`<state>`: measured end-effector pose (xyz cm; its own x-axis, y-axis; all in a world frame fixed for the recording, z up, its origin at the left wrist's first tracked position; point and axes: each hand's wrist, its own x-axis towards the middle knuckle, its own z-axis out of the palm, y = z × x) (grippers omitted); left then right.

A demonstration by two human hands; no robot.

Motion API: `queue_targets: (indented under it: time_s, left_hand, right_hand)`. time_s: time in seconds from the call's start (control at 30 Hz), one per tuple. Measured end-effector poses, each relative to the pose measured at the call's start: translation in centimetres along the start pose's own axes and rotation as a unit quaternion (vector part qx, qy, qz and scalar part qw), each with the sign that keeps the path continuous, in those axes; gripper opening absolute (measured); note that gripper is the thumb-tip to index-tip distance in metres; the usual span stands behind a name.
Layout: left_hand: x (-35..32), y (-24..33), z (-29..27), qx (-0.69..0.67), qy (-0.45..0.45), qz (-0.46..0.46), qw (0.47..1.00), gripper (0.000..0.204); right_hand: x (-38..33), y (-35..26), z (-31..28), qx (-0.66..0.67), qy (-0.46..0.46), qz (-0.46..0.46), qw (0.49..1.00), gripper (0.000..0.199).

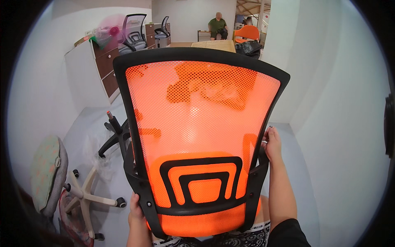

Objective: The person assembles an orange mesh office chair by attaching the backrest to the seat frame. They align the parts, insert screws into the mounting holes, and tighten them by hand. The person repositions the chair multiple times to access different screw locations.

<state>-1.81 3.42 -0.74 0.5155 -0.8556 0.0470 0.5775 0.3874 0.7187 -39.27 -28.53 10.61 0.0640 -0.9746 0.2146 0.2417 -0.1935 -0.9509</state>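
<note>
An orange mesh office chair (197,136) with a black frame fills the middle, its backrest upright before me over my lap. My left hand (136,208) is closed at the lower left side of the chair, against the black armrest bracket (142,193); some of its fingers are hidden behind it. Beside the right edge of the backrest, my right hand (273,144) is raised near the right armrest (260,164). Its fingers are pinched together, and a tiny dark spot shows at their tips, too small to name.
On the floor to the left stand a black chair base (119,131) with a gas lift and a pale stool base (86,195) on casters, beside a cushioned seat (49,175). A white wall (341,123) runs along my right. Farther off are drawers, a pink fan (114,31) and a seated person (218,26).
</note>
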Motion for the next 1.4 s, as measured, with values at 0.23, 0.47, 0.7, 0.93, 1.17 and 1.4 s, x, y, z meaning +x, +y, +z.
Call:
queue_targets:
  time_s: [0.23,0.47,0.7,0.93,1.17,1.4]
  left_hand:
    - [0.2,0.6,1.4,0.003,-0.025,0.030,0.999,0.049]
    - [0.4,4.6,3.9,0.408,0.201,0.415,0.788,0.048]
    - [0.3,1.4,21.4,0.608,-0.190,0.479,0.603,0.045]
    - [3.7,-6.1,32.3,0.712,-0.431,0.457,0.315,0.057]
    - [7.1,-11.2,37.4,0.759,-0.491,0.418,0.083,0.067]
    - [7.3,-11.3,39.7,0.768,-0.533,0.356,-0.003,0.089]
  right_hand:
    - [0.0,0.2,0.2,0.018,-0.002,0.006,1.000,0.022]
    - [0.1,0.1,-0.9,-0.131,0.027,-0.071,0.988,0.022]
    - [-0.3,-0.8,-0.4,0.028,-0.009,0.002,1.000,0.022]
    - [-0.2,-0.1,0.8,-0.077,0.008,-0.030,0.997,0.029]
    - [0.9,1.2,-0.1,-0.028,-0.007,0.008,1.000,0.025]
    - [1.8,1.9,-0.2,0.035,-0.031,0.046,0.998,0.023]
